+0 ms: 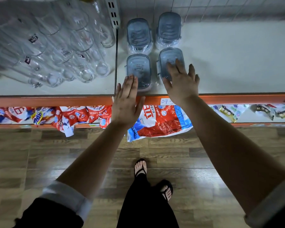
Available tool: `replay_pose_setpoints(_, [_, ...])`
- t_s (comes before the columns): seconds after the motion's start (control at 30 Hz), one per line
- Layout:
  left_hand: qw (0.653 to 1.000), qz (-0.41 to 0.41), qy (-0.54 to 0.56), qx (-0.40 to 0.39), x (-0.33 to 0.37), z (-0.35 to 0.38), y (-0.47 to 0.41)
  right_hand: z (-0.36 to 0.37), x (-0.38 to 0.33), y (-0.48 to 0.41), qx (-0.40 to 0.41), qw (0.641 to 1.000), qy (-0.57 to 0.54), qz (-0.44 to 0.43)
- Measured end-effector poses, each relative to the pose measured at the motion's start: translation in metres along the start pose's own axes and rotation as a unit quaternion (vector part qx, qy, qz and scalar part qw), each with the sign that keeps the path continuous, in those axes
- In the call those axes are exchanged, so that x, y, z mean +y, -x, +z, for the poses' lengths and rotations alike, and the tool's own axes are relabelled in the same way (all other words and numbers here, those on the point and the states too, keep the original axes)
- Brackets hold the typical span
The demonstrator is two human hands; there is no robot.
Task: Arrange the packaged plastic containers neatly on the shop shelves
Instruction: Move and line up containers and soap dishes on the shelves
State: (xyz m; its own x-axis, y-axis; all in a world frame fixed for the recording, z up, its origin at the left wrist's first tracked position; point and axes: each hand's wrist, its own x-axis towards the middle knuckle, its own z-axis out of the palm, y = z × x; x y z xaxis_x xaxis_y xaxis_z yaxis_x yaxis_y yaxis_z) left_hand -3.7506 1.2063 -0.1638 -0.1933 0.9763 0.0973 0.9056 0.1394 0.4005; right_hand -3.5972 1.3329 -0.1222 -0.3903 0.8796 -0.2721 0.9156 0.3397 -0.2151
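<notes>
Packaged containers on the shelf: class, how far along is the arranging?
Done: the back-left container and back-right container stand side by side. In hand: left hand and right hand, both open, reach the front-left container and front-right container. Left: squaring that front row; more stock isn't visible.

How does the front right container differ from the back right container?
The front right container is partly covered by the right hand, whose spread fingers reach over it; the back right container is untouched. The front one sits near the shelf edge, the back one deeper in. Both have grey-blue lids and clear wrap.
</notes>
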Motion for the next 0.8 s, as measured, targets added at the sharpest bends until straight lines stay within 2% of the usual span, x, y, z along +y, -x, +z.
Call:
replay_pose_setpoints(0.13, [1.0, -0.012, -0.02, -0.006, 0.011, -0.009, 0.007, -0.004, 0.007, 0.029, 0.056, 0.996, -0.039, -0.05])
replay_pose_setpoints(0.3, [1.0, -0.009, -0.025, -0.005, 0.032, -0.034, 0.026, -0.018, 0.006, 0.07, 0.086, 0.989, -0.092, -0.08])
replay_pose_setpoints(0.63, [0.997, 0.005, -0.041, 0.062, 0.093, -0.119, 0.084, -0.091, -0.008, 0.163, 0.154, 0.97, -0.131, -0.133])
replay_pose_setpoints(0.8, [0.993, 0.009, -0.055, 0.105, 0.108, -0.167, 0.114, -0.126, -0.028, 0.207, 0.198, 0.948, -0.171, -0.182])
